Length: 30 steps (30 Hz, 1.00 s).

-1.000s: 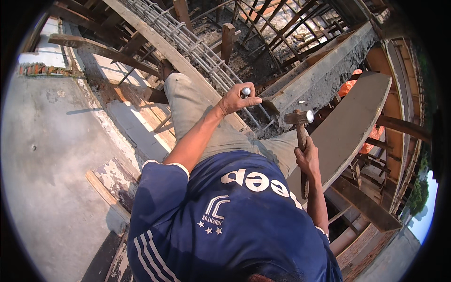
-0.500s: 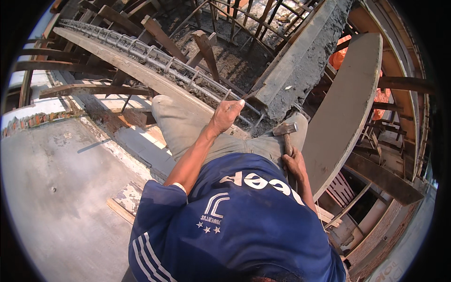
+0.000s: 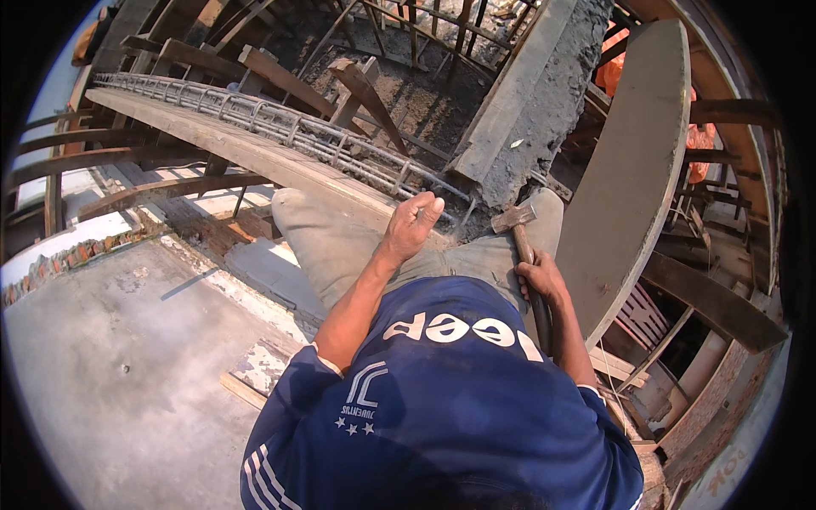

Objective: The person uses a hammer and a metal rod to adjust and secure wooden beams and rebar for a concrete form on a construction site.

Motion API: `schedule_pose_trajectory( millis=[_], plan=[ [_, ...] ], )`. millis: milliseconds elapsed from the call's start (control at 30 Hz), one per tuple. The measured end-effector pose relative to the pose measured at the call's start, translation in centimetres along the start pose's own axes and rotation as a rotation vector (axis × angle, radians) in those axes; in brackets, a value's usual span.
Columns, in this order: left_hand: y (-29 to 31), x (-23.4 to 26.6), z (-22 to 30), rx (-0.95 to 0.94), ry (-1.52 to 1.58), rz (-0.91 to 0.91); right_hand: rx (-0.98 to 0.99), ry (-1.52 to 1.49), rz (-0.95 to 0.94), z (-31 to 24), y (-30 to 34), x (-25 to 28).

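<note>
My right hand (image 3: 541, 275) grips a hammer (image 3: 515, 219) by its wooden handle, the metal head lying over my right thigh. My left hand (image 3: 413, 228) is closed above my lap, thumb raised and fingers curled. Whatever it may hold is hidden. Just beyond it runs a cage of steel reinforcing bars (image 3: 340, 159) beside a long wooden board (image 3: 229, 146). The rough grey concrete beam (image 3: 537, 136) with a plank along its side ends near my knees, slightly right of the left hand.
A curved grey panel (image 3: 629, 170) stands close on my right. Timber props (image 3: 374, 98) and further rods stick up ahead. At left, below the board, lies a grey concrete surface (image 3: 127, 357). A dark timber (image 3: 714, 297) crosses at far right, over gaps in the framing.
My left hand has drawn back slightly from the bars toward my body. The hammer has tilted a little, showing more of its handle. The head view has shifted slightly.
</note>
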<state>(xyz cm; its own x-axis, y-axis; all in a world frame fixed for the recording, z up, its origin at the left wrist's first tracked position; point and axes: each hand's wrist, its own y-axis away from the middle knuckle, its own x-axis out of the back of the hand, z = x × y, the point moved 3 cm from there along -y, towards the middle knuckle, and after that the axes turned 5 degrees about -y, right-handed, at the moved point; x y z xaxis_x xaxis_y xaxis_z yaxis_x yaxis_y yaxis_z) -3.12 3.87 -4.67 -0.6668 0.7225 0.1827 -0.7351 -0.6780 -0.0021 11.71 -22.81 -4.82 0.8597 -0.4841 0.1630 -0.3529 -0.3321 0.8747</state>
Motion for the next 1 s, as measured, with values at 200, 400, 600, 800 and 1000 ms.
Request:
schedule_pose_trajectory(
  millis=[200,400,600,800,1000],
  plan=[
    [-1.5,0.7,-0.7,0.093,0.012,0.131,0.007,-0.015,-0.010,0.2,-0.9,0.5],
    [-4.9,3.5,-2.1,0.108,0.094,0.591,0.015,-0.038,-0.036,-0.4,-0.6,0.6],
    [1.7,2.6,2.2,-0.140,-0.008,0.230,0.002,-0.042,-0.072,-0.8,-0.9,0.7],
    [0.7,2.2,-3.0,0.143,0.018,0.143,-0.020,-0.078,-0.107,-0.7,-1.1,1.0],
    [-1.6,3.7,0.9,0.035,0.303,0.109,-0.002,-0.078,-0.111,-0.1,-1.8,1.2]
  ],
)
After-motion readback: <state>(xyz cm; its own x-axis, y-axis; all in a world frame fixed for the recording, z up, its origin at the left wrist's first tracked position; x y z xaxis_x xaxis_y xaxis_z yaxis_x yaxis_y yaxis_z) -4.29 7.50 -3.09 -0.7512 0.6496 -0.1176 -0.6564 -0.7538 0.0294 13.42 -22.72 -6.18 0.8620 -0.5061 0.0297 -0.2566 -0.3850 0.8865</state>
